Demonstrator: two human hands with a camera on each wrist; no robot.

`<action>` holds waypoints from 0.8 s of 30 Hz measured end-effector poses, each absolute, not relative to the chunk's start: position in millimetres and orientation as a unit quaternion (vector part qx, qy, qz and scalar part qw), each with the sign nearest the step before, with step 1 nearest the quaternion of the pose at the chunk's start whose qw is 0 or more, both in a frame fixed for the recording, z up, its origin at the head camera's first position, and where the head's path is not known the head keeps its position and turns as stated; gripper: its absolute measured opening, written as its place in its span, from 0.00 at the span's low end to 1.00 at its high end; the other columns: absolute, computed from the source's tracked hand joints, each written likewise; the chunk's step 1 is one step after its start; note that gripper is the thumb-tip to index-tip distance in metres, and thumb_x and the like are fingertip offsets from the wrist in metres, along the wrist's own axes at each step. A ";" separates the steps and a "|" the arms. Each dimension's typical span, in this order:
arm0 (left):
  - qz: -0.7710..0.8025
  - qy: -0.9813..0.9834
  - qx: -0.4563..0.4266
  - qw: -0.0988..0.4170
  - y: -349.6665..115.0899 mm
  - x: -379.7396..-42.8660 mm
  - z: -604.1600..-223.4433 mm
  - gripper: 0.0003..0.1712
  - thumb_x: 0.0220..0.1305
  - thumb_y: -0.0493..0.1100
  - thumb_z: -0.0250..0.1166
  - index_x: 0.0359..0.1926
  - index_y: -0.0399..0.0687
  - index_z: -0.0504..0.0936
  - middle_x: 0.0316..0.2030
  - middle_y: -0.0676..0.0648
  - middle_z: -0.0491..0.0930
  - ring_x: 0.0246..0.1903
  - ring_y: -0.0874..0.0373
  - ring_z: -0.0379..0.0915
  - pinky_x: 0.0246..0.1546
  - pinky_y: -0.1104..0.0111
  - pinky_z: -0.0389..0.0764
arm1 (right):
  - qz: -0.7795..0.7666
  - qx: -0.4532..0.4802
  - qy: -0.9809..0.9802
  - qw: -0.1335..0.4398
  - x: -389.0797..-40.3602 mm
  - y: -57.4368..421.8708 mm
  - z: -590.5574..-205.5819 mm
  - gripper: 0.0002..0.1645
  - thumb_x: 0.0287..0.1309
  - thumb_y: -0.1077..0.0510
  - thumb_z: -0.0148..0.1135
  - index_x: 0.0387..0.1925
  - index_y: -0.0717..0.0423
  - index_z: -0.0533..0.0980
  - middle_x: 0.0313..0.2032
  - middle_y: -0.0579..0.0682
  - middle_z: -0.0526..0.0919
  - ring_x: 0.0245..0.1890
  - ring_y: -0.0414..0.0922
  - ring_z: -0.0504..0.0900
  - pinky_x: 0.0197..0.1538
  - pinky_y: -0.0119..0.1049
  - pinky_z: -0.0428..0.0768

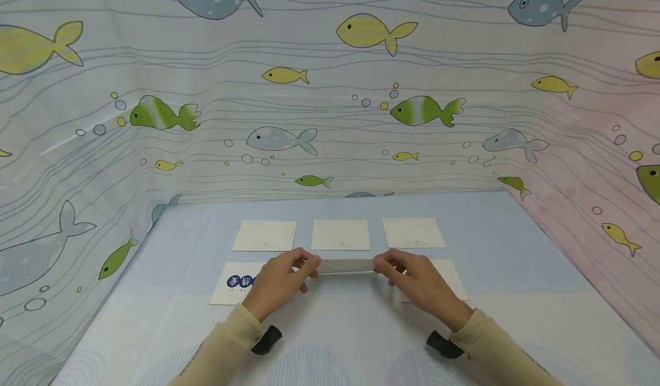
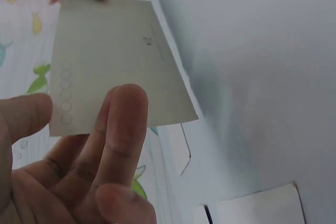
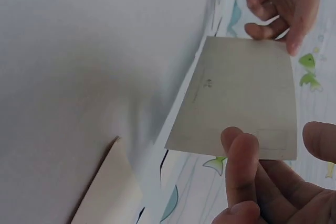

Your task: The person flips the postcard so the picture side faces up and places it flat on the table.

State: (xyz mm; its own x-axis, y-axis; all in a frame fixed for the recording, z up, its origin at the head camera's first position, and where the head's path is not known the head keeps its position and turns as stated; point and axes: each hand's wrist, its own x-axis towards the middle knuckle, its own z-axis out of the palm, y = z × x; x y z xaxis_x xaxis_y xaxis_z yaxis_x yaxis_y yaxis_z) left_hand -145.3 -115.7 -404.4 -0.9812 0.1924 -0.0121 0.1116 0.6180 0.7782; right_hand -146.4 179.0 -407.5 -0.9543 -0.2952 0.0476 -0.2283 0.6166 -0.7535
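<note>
A pale postcard [image 1: 345, 266] hangs tilted just above the table, seen nearly edge-on in the head view. My left hand [image 1: 282, 277] pinches its left end, and my right hand [image 1: 417, 277] pinches the right end. In the left wrist view, the postcard [image 2: 105, 56] shows a column of small circles and a tiny mark. The right wrist view shows a small printed box near one corner of the postcard [image 3: 247, 93]. Partly behind the left hand lies a card with blue round print [image 1: 232, 288]. Another pale card [image 1: 451, 280] is partly covered by the right hand.
Behind the hands, three blank-looking cards lie in a row: left [image 1: 265, 236], middle [image 1: 340, 235] and right [image 1: 413, 233]. They rest on a pale blue and white table [image 1: 340, 334]. A fish-patterned curtain [image 1: 330, 99] encloses the back and sides.
</note>
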 end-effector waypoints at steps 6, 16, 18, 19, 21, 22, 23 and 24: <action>0.411 0.903 0.109 0.060 -119.2 -139.4 -404.4 0.19 0.70 0.65 0.61 0.45 0.60 0.86 0.34 0.59 0.84 0.27 0.63 0.79 0.29 0.64 0.74 | -0.384 -0.172 0.907 0.030 -141.9 180.6 -412.1 0.22 0.72 0.35 0.54 0.48 0.43 0.83 0.36 0.42 0.86 0.33 0.39 0.82 0.31 0.35 0.78; 0.341 0.923 0.169 0.057 -125.2 -135.6 -406.6 0.14 0.69 0.61 0.64 0.44 0.63 0.89 0.33 0.66 0.83 0.27 0.66 0.75 0.30 0.69 0.75 | -0.343 -0.203 0.917 0.032 -138.3 182.5 -418.5 0.21 0.71 0.35 0.55 0.47 0.41 0.84 0.36 0.36 0.86 0.33 0.33 0.80 0.33 0.32 0.77; 0.323 0.928 0.177 0.054 -125.4 -135.4 -407.4 0.14 0.69 0.61 0.64 0.43 0.62 0.89 0.34 0.66 0.83 0.26 0.68 0.74 0.29 0.69 0.74 | -0.335 -0.212 0.917 0.035 -138.9 182.6 -422.1 0.20 0.71 0.35 0.55 0.46 0.41 0.84 0.34 0.35 0.85 0.31 0.33 0.78 0.31 0.32 0.76; 0.316 0.930 0.181 0.053 -125.6 -135.1 -407.5 0.14 0.69 0.61 0.64 0.43 0.62 0.89 0.34 0.66 0.83 0.26 0.68 0.73 0.29 0.70 0.74 | -0.333 -0.215 0.917 0.038 -139.1 182.5 -423.6 0.20 0.71 0.36 0.55 0.46 0.41 0.85 0.34 0.34 0.84 0.30 0.32 0.78 0.31 0.32 0.76; 0.307 0.932 0.187 0.052 -125.9 -134.9 -407.8 0.13 0.68 0.60 0.65 0.43 0.62 0.89 0.34 0.66 0.83 0.25 0.69 0.72 0.29 0.70 0.74 | -0.328 -0.220 0.918 0.041 -140.0 182.5 -426.9 0.19 0.71 0.36 0.56 0.45 0.40 0.85 0.34 0.32 0.83 0.29 0.32 0.77 0.31 0.31 0.76; 0.302 0.933 0.191 0.051 -126.1 -134.9 -408.0 0.13 0.68 0.60 0.65 0.42 0.62 0.89 0.34 0.66 0.83 0.25 0.69 0.72 0.29 0.70 0.73 | -0.326 -0.223 0.918 0.043 -140.4 182.5 -428.2 0.18 0.70 0.37 0.56 0.44 0.40 0.85 0.34 0.31 0.83 0.29 0.32 0.76 0.31 0.31 0.76; 0.300 0.933 0.193 0.053 -126.3 -135.0 -408.2 0.13 0.68 0.60 0.65 0.42 0.62 0.90 0.34 0.66 0.83 0.26 0.69 0.72 0.29 0.70 0.73 | -0.325 -0.223 0.918 0.044 -140.8 182.6 -429.3 0.17 0.70 0.38 0.57 0.44 0.40 0.85 0.34 0.30 0.83 0.29 0.32 0.76 0.31 0.31 0.76; 0.299 0.933 0.195 0.055 -126.4 -135.0 -408.4 0.12 0.68 0.59 0.66 0.42 0.62 0.90 0.34 0.67 0.83 0.26 0.69 0.72 0.29 0.70 0.73 | -0.326 -0.224 0.918 0.045 -141.2 182.5 -430.1 0.16 0.70 0.38 0.58 0.44 0.40 0.85 0.35 0.30 0.83 0.29 0.32 0.76 0.32 0.31 0.76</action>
